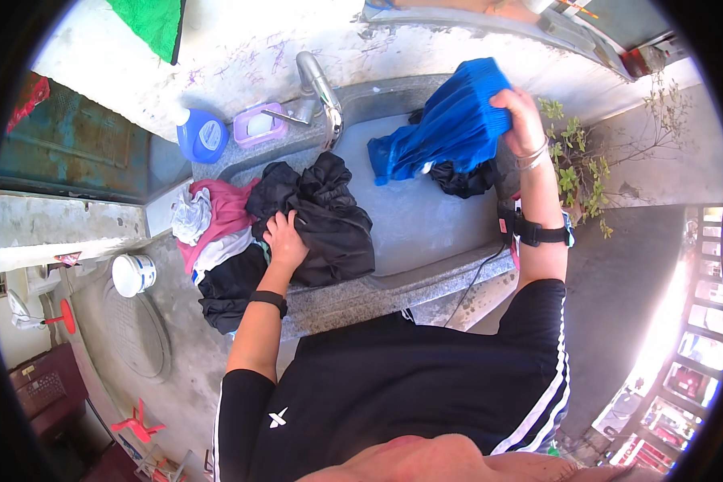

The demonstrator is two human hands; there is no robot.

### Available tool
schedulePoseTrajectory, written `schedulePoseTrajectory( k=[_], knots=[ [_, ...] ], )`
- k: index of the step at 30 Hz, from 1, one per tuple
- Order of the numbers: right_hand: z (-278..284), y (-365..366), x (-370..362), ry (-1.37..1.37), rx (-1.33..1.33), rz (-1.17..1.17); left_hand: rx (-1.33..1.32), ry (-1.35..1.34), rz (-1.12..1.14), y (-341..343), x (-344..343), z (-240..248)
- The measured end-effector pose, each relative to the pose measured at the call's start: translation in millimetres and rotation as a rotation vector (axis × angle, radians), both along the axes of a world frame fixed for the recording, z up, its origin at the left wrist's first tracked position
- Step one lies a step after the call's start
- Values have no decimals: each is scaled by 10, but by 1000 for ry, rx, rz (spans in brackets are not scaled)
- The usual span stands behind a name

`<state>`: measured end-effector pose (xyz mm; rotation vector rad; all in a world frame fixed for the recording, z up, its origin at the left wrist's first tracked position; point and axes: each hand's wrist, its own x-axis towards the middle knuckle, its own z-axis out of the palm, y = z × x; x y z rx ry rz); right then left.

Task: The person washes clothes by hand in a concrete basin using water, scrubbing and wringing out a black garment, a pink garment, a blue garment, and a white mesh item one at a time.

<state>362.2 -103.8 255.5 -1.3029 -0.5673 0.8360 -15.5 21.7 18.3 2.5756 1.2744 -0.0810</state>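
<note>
Gripped at its gathered edge, a blue garment (458, 112) hangs from my right hand (524, 120) over the right side of the stone sink (426, 233). Its lower end droops toward the sink's bottom, next to a dark garment (466, 178) lying there. My left hand (285, 241) rests on a bunched black garment (325, 217) at the sink's left side, fingers spread over the cloth. Further left lies a pile of clothes: a pink garment (226, 210), a crumpled white cloth (191, 217) and a black garment (225, 293) hanging over the front edge.
Behind the sink stand a chrome tap (321, 96), a lilac soap dish (259, 126) with white soap, and a blue detergent bottle (202, 135). A white bucket (133, 275) is on the left. A leafy plant (574, 157) grows at the right, and a cable (478, 281) crosses the front rim.
</note>
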Motion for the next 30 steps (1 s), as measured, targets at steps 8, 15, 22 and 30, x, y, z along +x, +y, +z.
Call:
schedulePoseTrajectory(
  k=[8, 15, 22, 30],
  knots=[
    [-2105, 179, 340, -1075, -1132, 241, -66, 5, 22, -17, 79, 106],
    [-2890, 352, -798, -1477, -1240, 687, -65, 30, 61, -24, 15, 117],
    [-3478, 342, -572, -1143, -1180, 592, -50, 35, 36, -4, 22, 59],
    [-2197, 12, -19, -225, -399, -9, -59, 25, 41, -13, 47, 88]
  ],
)
